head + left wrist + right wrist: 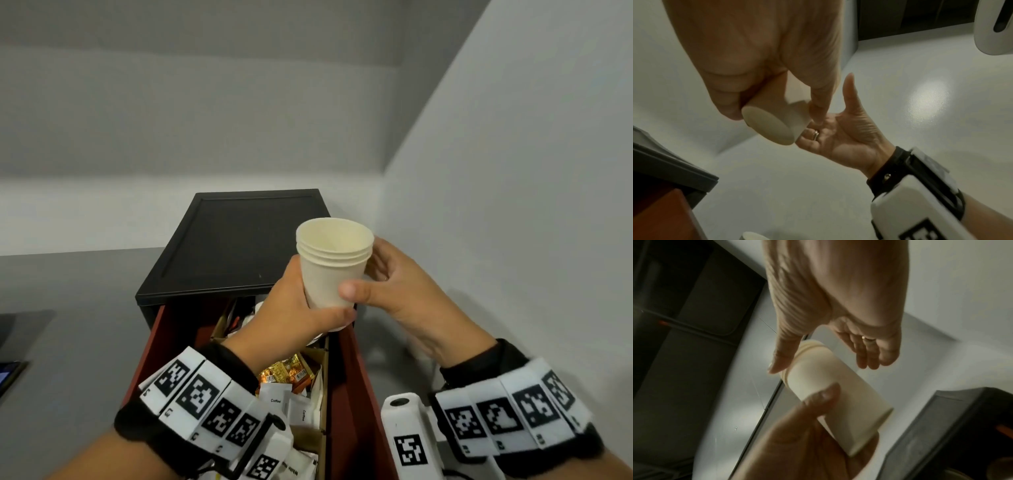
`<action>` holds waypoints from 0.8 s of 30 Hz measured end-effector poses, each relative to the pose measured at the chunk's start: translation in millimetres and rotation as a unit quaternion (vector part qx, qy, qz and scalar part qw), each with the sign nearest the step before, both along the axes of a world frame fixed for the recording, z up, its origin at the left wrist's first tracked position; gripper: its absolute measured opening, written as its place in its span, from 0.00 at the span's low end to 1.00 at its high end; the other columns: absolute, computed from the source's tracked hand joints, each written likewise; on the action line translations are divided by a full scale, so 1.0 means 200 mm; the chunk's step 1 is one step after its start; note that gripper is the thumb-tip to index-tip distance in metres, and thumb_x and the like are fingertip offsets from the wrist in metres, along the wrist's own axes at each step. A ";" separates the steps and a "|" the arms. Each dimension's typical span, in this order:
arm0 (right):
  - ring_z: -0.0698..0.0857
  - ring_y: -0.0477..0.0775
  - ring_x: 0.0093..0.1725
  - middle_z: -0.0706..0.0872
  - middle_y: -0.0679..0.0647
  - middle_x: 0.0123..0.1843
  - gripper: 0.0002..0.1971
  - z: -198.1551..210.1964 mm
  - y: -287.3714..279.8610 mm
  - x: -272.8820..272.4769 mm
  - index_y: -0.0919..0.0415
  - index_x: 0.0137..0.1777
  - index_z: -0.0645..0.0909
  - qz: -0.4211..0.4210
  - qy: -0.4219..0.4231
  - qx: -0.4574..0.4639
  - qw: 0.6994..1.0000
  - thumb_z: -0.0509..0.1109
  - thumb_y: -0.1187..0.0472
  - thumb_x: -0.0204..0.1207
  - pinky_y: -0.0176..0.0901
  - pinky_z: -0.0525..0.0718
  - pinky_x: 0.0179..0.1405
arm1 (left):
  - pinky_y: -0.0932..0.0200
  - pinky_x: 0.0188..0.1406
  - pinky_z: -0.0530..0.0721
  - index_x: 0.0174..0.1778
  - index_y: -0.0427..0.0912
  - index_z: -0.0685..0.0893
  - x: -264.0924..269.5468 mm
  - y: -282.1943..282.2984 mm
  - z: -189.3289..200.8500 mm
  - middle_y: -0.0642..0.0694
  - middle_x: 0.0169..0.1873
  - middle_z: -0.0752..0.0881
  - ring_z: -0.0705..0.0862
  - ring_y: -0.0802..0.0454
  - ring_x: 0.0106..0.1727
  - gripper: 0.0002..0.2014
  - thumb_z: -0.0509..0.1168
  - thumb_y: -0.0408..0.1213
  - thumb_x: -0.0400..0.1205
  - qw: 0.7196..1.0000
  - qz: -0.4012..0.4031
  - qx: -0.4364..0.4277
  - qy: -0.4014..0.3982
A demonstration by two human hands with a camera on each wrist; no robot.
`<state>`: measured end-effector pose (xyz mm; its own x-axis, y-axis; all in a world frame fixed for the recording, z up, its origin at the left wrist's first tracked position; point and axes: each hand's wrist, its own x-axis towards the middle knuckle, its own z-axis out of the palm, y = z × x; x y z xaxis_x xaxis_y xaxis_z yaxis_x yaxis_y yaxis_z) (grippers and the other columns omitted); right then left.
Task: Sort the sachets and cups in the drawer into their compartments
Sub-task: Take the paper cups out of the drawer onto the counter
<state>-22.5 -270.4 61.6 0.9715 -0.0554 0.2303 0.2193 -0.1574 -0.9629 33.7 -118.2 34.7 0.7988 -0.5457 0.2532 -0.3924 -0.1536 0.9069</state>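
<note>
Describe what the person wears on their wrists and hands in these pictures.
Each wrist carries a black strap ringed with white blocks printed with black square markers. A white camera housing bearing another marker juts from the right wrist. A ring sits on a finger of the right hand.

Soft, even indoor light fills the head view, which is sharp at centre and smeared at its bowed edges. Both wrist views are dimmer, grainy and motion-blurred; the left wrist view shows a bright glare patch (929,99) on the pale floor
</note>
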 end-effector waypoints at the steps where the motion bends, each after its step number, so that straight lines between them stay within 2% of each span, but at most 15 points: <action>1: 0.84 0.38 0.59 0.87 0.40 0.59 0.46 -0.02 0.00 -0.01 0.47 0.68 0.75 0.000 0.002 0.001 1.000 0.82 0.46 0.43 0.38 0.85 0.56 | 0.54 0.58 0.85 0.72 0.51 0.68 0.00 -0.01 -0.01 0.52 0.61 0.81 0.82 0.56 0.62 0.41 0.76 0.50 0.63 1.000 -0.011 0.007 0.006; 2: 0.85 0.41 0.58 0.87 0.43 0.58 0.44 -0.04 0.00 -0.01 0.47 0.67 0.75 -0.012 0.003 -0.001 1.000 0.81 0.46 0.45 0.40 0.86 0.54 | 0.56 0.60 0.84 0.73 0.50 0.67 -0.01 -0.03 -0.02 0.52 0.63 0.80 0.81 0.56 0.64 0.40 0.76 0.48 0.66 0.999 -0.024 0.018 0.011; 5: 0.85 0.48 0.59 0.86 0.47 0.60 0.44 -0.11 -0.03 0.00 0.48 0.69 0.74 -0.088 -0.013 -0.027 0.996 0.80 0.45 0.47 0.47 0.86 0.57 | 0.67 0.62 0.80 0.75 0.48 0.67 -0.04 -0.06 -0.03 0.55 0.66 0.79 0.79 0.61 0.67 0.31 0.72 0.34 0.77 0.996 -0.061 0.049 0.032; 6: 0.84 0.48 0.60 0.85 0.47 0.60 0.43 -0.13 -0.06 0.00 0.50 0.69 0.74 -0.118 -0.022 -0.032 0.992 0.82 0.47 0.49 0.48 0.85 0.58 | 0.70 0.60 0.79 0.75 0.48 0.68 -0.04 -0.06 -0.03 0.56 0.66 0.78 0.78 0.61 0.67 0.30 0.70 0.32 0.78 0.996 -0.055 0.064 0.033; 8: 0.83 0.48 0.61 0.84 0.48 0.62 0.40 -0.19 -0.12 0.01 0.52 0.69 0.73 -0.188 -0.027 -0.022 0.982 0.84 0.57 0.56 0.47 0.82 0.61 | 0.73 0.53 0.78 0.75 0.49 0.69 -0.02 -0.05 -0.05 0.59 0.64 0.77 0.77 0.62 0.65 0.28 0.68 0.34 0.79 0.993 0.007 0.113 0.021; 10: 0.80 0.50 0.62 0.81 0.48 0.63 0.39 -0.27 -0.17 0.02 0.52 0.71 0.70 -0.245 -0.015 -0.016 0.969 0.83 0.62 0.60 0.48 0.79 0.63 | 0.68 0.48 0.79 0.74 0.49 0.72 0.02 -0.02 -0.08 0.56 0.63 0.77 0.78 0.59 0.61 0.25 0.68 0.36 0.80 0.985 0.081 0.148 0.035; 12: 0.79 0.51 0.63 0.80 0.47 0.63 0.39 -0.37 -0.20 0.02 0.50 0.70 0.68 -0.271 0.001 -0.010 0.962 0.83 0.62 0.60 0.46 0.77 0.63 | 0.65 0.47 0.78 0.74 0.44 0.72 0.08 0.00 -0.13 0.49 0.68 0.76 0.78 0.53 0.61 0.25 0.67 0.35 0.80 0.972 0.144 0.167 0.077; 15: 0.78 0.50 0.62 0.79 0.47 0.60 0.36 -0.52 -0.21 0.04 0.47 0.65 0.67 -0.270 0.021 -0.012 0.962 0.83 0.62 0.60 0.43 0.74 0.59 | 0.53 0.58 0.78 0.76 0.40 0.69 0.18 0.03 -0.22 0.41 0.71 0.74 0.76 0.46 0.64 0.29 0.69 0.36 0.78 0.946 0.212 0.183 0.164; 17: 0.78 0.51 0.62 0.79 0.49 0.60 0.36 -0.60 -0.20 0.06 0.50 0.64 0.67 -0.270 0.026 -0.012 0.962 0.83 0.63 0.60 0.42 0.73 0.60 | 0.46 0.65 0.77 0.76 0.37 0.67 0.23 0.04 -0.28 0.38 0.71 0.73 0.75 0.42 0.66 0.33 0.70 0.38 0.76 0.931 0.234 0.188 0.208; 19: 0.77 0.51 0.63 0.78 0.50 0.62 0.36 -0.69 -0.21 0.10 0.54 0.66 0.67 -0.276 0.032 0.007 0.961 0.83 0.65 0.61 0.41 0.72 0.63 | 0.48 0.60 0.79 0.74 0.34 0.68 0.27 0.03 -0.32 0.39 0.65 0.76 0.77 0.42 0.61 0.31 0.70 0.39 0.76 0.921 0.248 0.203 0.220; 21: 0.78 0.51 0.65 0.79 0.50 0.64 0.41 -0.79 -0.21 0.14 0.56 0.69 0.68 -0.292 0.049 0.024 0.955 0.84 0.60 0.58 0.50 0.76 0.68 | 0.53 0.49 0.77 0.71 0.35 0.70 0.31 0.02 -0.36 0.42 0.59 0.76 0.77 0.45 0.55 0.29 0.70 0.40 0.76 0.913 0.268 0.220 0.217; 23: 0.79 0.54 0.66 0.80 0.51 0.65 0.43 -0.89 -0.22 0.17 0.54 0.70 0.69 -0.309 0.063 0.041 0.948 0.85 0.56 0.54 0.61 0.78 0.67 | 0.54 0.46 0.76 0.70 0.36 0.72 0.34 0.01 -0.38 0.40 0.61 0.77 0.78 0.44 0.56 0.30 0.71 0.43 0.74 0.904 0.286 0.238 0.211; 24: 0.79 0.55 0.65 0.81 0.52 0.65 0.43 -0.94 -0.22 0.19 0.54 0.70 0.69 -0.314 0.072 0.043 0.946 0.84 0.57 0.54 0.61 0.78 0.68 | 0.54 0.47 0.78 0.69 0.36 0.72 0.35 0.00 -0.38 0.39 0.62 0.77 0.79 0.43 0.57 0.31 0.71 0.45 0.72 0.900 0.292 0.247 0.208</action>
